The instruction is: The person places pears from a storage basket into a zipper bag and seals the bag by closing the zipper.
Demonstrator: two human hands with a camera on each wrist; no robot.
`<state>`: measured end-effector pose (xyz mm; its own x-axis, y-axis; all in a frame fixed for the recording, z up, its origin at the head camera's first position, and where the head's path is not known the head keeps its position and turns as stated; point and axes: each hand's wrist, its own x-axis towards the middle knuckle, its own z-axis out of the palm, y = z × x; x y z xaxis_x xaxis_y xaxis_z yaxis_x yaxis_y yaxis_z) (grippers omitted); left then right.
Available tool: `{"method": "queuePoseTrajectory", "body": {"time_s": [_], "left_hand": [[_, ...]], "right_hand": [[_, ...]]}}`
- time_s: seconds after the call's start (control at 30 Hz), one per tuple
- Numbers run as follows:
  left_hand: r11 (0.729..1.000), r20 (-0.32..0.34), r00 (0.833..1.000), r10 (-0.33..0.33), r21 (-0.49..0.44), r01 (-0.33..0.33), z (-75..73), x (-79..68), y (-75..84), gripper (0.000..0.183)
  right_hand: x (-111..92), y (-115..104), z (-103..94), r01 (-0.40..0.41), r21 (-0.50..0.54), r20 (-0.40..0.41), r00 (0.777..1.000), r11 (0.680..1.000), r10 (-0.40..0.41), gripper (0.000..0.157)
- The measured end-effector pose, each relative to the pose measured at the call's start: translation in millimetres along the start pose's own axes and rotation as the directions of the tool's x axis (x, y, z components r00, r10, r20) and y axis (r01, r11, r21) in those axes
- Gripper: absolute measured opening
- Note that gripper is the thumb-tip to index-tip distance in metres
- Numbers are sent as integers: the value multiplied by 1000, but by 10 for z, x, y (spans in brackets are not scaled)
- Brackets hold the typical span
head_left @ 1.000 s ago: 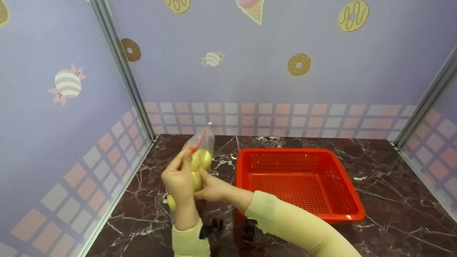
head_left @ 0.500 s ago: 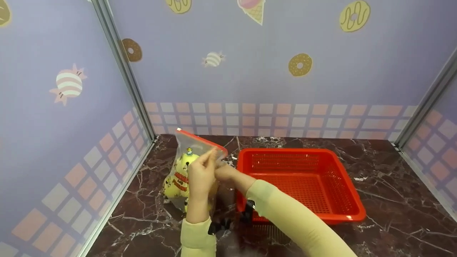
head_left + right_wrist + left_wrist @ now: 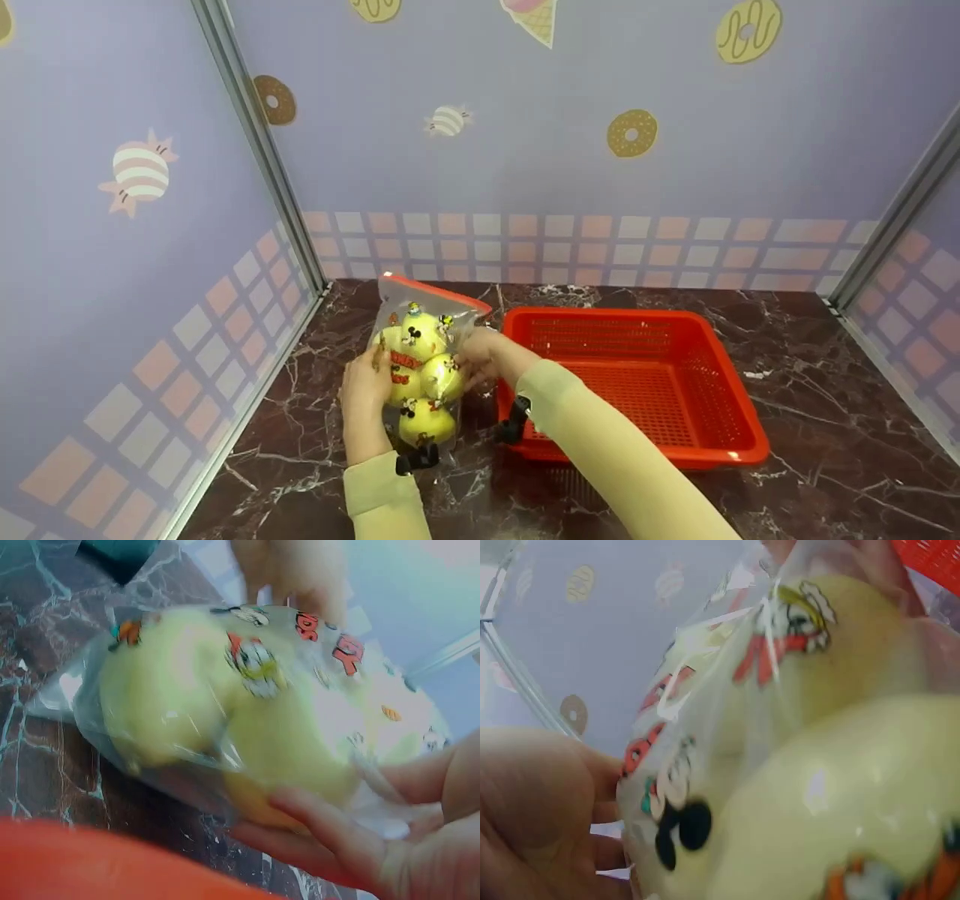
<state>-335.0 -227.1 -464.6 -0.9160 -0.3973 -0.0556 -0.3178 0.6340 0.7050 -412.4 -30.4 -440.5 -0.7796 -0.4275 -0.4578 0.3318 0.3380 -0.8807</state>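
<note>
A clear zip bag (image 3: 405, 296) printed with cartoon figures and red letters has a red strip along its top. Several pale yellow, rounded things (image 3: 424, 424) fill it; their exact kind is unclear. The left hand (image 3: 367, 390) holds the bag's left side; in the left wrist view, fingers of this hand (image 3: 540, 817) reach round behind the film. On the other side the right hand (image 3: 484, 356) grips the bag. Seen from the right wrist, that hand (image 3: 360, 847) has fingers under the bag (image 3: 225, 705) and the thumb against its side.
A red plastic basket (image 3: 600, 313) with perforated walls stands right of the bag, close to the right forearm. The dark marbled tabletop (image 3: 300, 465) meets lilac walls at the back and sides. A dark wrist mount (image 3: 418, 457) sits at the left cuff.
The bag has turned from edge-on to show its printed face. The left hand has left the red strip and moved down to the bag's left side; the right hand is now at its right side.
</note>
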Motion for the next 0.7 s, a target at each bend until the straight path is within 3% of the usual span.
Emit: {"method": "queuePoseTrajectory", "body": {"time_s": [0.13,0.23,0.5,0.7], "left_hand": [[994,46,995,-90,66,87,38,-45,60,57],[990,64,991,-115,95,109,74,-74,105,60],[984,58,991,-120,137,111,204,-53,92,65],[981,73,987,-142,146,130,249,-1,72,66]], "right_hand": [[26,31,3,69,51,-147,987,996,-61,56],[32,50,15,86,72,-200,977,994,-70,55],[-6,53,57,82,148,-182,982,986,-54,68],[-107,17,42,103,207,-111,991,973,-81,76]]}}
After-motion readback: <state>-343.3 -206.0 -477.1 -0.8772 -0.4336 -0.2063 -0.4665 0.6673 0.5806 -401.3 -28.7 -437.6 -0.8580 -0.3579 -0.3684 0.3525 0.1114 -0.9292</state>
